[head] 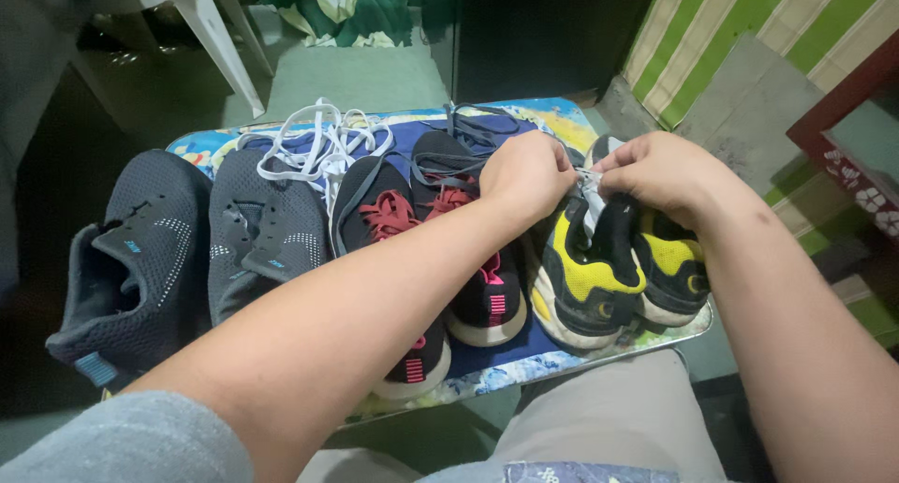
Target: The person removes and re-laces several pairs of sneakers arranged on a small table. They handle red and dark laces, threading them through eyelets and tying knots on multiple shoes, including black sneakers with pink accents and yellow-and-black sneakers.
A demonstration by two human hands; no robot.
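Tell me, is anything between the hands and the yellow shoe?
Nothing visible is. The left hand and right hand are both already at the top of the yellow shoe, fingers on its grey lace. The red-laced shoes sit off to the left, not in between.

Six shoes stand in a row on a tray (562,118). Leftmost pair (187,249), middle pair (440,258), rightmost pair (613,268). Loose laces (318,141) lie at the far edge, behind the left and middle pairs. Both hands, left hand (527,172) and right hand (660,172), meet over the right pair, apparently touching its lace.
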